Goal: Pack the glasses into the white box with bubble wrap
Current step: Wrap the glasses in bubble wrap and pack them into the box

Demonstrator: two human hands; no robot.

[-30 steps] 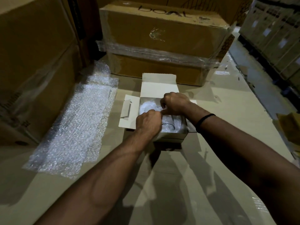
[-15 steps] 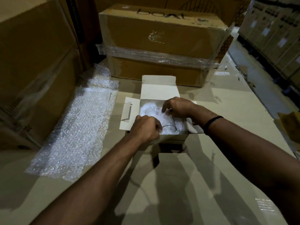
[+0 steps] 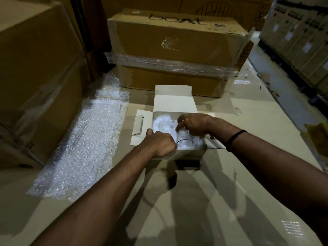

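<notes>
- Surface (image 3: 230, 174): flat, beige, looks like sheet cardboard; creases and hard shadows across the near part.
- White box (image 3: 174, 102): centre, sits straight on the surface, lid flap folded up on the far side, side flaps spread out left and right.
- Bubble wrap sheet (image 3: 85, 146): flat, left of the white box, running near to far.
- Film-wrapped brown cartons (image 3: 177, 41): far, just behind the box.
- Big brown cartons (image 3: 35, 77): left edge, beside the sheet.

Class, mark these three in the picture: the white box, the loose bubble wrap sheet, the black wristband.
white box (image 3: 174, 102): head view, inside of the raised lid flap.
bubble wrap sheet (image 3: 85, 148): head view, the sheet's middle.
black wristband (image 3: 235, 138): head view, the band's middle.
</notes>
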